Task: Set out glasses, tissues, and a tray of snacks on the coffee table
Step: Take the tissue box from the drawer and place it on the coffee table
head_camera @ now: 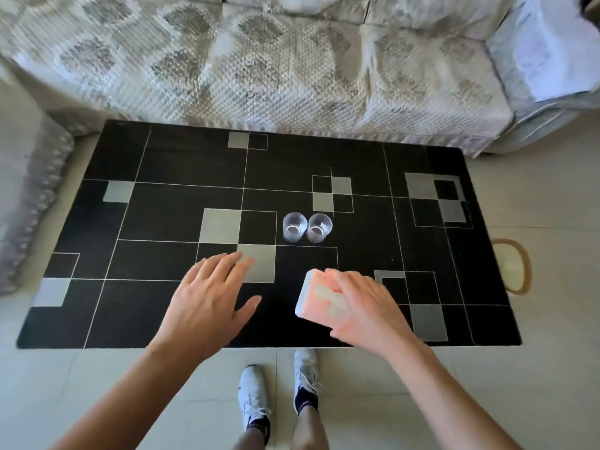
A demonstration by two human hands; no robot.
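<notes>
Two clear glasses, one (294,227) beside the other (319,227), stand upright and touching near the middle of the black coffee table (181,164). My right hand (363,310) grips a pink and white tissue pack (314,295) from above, near the table's front edge; whether the pack touches the tabletop I cannot tell. My left hand (211,300) hovers flat with spread, straight fingers over the table to the left of the pack, holding nothing. No snack tray is in view.
A sofa with a quilted grey-white cover (292,69) runs along the table's far side. A cushioned seat edge (29,203) lies at the left. A round object with a brown rim (511,266) sits on the tiled floor right of the table. My feet (279,394) stand at the front edge.
</notes>
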